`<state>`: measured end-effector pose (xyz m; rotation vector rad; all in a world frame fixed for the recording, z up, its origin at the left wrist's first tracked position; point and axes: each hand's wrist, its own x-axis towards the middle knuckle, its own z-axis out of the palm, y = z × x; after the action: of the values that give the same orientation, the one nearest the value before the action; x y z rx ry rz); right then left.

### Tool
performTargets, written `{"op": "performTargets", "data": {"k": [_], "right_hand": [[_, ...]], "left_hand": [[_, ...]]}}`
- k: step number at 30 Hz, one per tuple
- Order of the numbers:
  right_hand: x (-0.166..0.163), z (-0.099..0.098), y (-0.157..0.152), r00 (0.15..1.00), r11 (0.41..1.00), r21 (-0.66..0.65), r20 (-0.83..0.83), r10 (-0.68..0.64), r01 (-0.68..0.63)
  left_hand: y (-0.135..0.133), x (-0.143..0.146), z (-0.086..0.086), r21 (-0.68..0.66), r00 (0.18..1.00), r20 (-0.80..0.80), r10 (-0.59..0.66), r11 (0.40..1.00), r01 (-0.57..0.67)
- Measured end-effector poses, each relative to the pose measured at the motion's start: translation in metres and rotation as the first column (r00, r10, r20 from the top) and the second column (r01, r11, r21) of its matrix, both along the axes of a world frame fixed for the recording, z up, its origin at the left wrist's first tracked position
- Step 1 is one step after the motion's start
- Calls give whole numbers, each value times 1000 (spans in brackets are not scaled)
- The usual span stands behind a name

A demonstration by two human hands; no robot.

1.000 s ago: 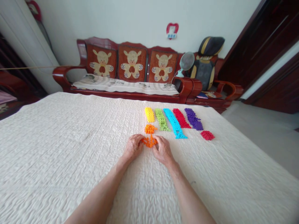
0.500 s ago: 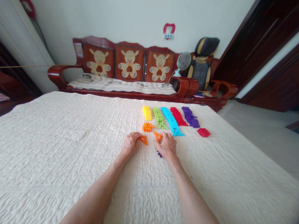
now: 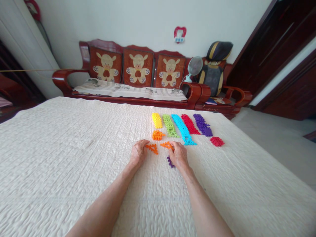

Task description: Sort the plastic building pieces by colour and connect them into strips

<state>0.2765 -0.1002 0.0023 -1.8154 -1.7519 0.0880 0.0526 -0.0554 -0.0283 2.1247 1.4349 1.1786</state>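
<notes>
Down on the cream quilt (image 3: 74, 164), both hands sit close together near the middle. The left hand (image 3: 139, 152) has its fingers pinched on an orange piece (image 3: 152, 148), a small toothed triangle that rests low on the quilt. The right hand (image 3: 179, 154) has its fingers closed on the other orange piece (image 3: 167, 144), just beside the first but apart from it. A purple piece (image 3: 170, 162) lies on the quilt, touching the near side of the right hand.

Just beyond the hands is an orange pile (image 3: 158, 135). Behind it five strips lie side by side: a yellow strip (image 3: 157, 120), a green strip (image 3: 170, 126), a blue strip (image 3: 183, 129), a red strip (image 3: 190, 124) and a purple strip (image 3: 202, 125). A red pile (image 3: 217, 141) sits near the purple strip's close end. A wooden sofa (image 3: 138, 82) with bear cushions stands against the wall past the quilt.
</notes>
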Motion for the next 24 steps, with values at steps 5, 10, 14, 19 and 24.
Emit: {"op": "performTargets", "data": {"k": [5,10,14,19,24], "right_hand": [[1,4,4,984,984,163,-153,96,-71],[-12,17,34,973,971,211,-178,149,-110],[-21,22,64,978,975,197,-160,136,-103],[-22,17,77,978,973,193,-140,155,-126],[-21,19,68,975,949,294,-150,167,-117]], "left_hand": [[0,-1,1,-12,998,36,48,999,-47],[-1,1,1,-13,998,52,43,999,-42],[0,1,0,-12,998,58,38,999,-37],[0,0,-2,-10,997,78,27,1000,-27],[-1,1,0,-33,994,100,46,999,-43]]}}
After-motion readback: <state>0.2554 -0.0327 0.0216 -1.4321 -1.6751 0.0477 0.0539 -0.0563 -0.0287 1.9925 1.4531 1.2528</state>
